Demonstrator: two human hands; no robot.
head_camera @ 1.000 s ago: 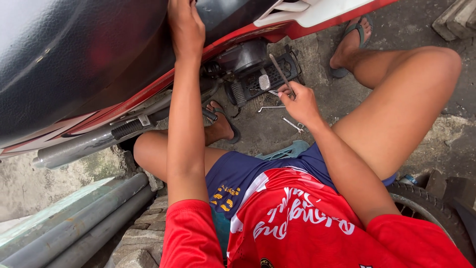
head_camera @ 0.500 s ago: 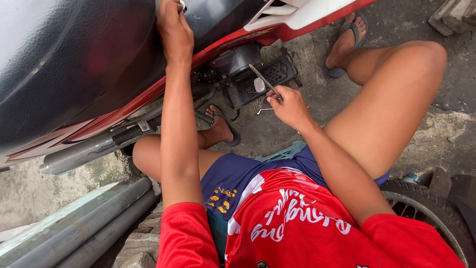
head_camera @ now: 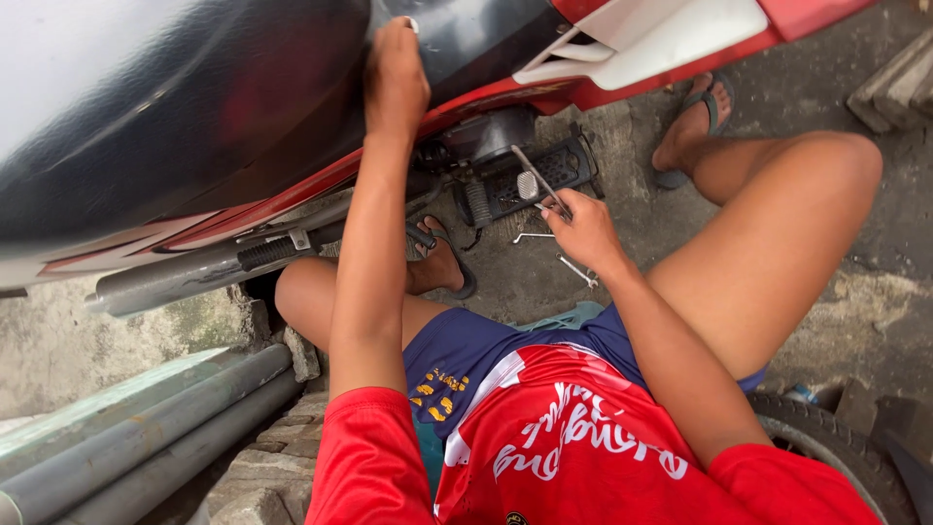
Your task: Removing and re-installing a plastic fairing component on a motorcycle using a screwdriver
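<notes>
Rough grey concrete ground point(head_camera: 855, 253) outdoors, person seated on it beside a tilted motorcycle with glossy black seat and red-and-white side panels point(head_camera: 194, 126). Left hand point(head_camera: 394, 78) up on the motorcycle's black body, palm flat, fingers pressed against the surface. Right hand point(head_camera: 583, 226) below the motorcycle, fingers closed round a thin grey metal rod tool point(head_camera: 537, 179), its tip up at the black ribbed rubber footrest point(head_camera: 530, 175) under the red panel. Two small silver metal wrenches point(head_camera: 559, 255) on the ground just beside the right hand. Grey plastic pipes point(head_camera: 126, 437) well left of the motorcycle's underside, black rubber tyre point(head_camera: 826, 437) at lower right.
</notes>
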